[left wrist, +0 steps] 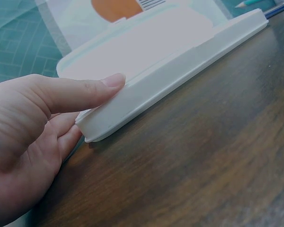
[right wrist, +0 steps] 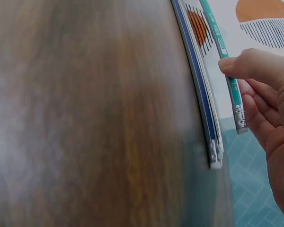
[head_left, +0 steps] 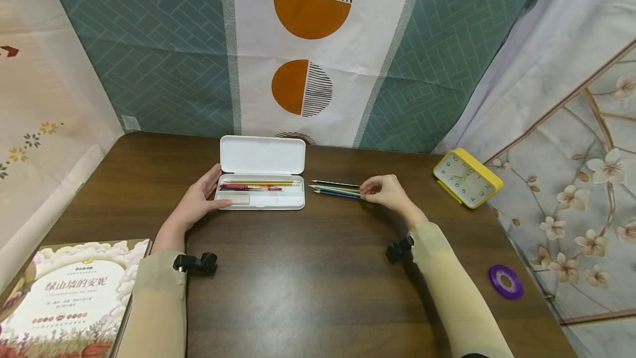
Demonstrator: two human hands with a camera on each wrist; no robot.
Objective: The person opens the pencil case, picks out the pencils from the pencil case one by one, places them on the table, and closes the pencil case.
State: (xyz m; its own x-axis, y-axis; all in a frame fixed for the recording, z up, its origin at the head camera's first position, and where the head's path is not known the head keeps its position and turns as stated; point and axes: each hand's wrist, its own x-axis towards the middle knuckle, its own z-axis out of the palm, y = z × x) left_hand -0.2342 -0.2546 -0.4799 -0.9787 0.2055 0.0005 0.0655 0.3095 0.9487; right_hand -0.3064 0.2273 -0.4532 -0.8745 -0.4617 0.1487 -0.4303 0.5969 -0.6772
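Note:
A white pencil case (head_left: 277, 206) lies with its lid (head_left: 262, 154) up, holding a yellow-striped pencil (head_left: 258, 183), a red pen (head_left: 250, 187) and a whitish block (head_left: 234, 199). My left hand (head_left: 200, 196) grips its left end; the thumb (left wrist: 92, 92) lies over the front rim and the other fingers reach around the side. To the right of the case, my right hand (head_left: 387, 191) pinches a green pencil (right wrist: 221, 45) near its eraser end, between thumb and fingers. Beside it lie several more pencils (head_left: 338, 194), among them a blue one (right wrist: 203, 92), their tips pointing at the case.
At the back right stands a yellow alarm clock (head_left: 467, 177). A roll of purple tape (head_left: 505, 282) lies at the right edge of the brown table (head_left: 298, 280). A picture-covered book (head_left: 74, 297) is at the front left. Patterned cloth (head_left: 174, 59) hangs behind the table.

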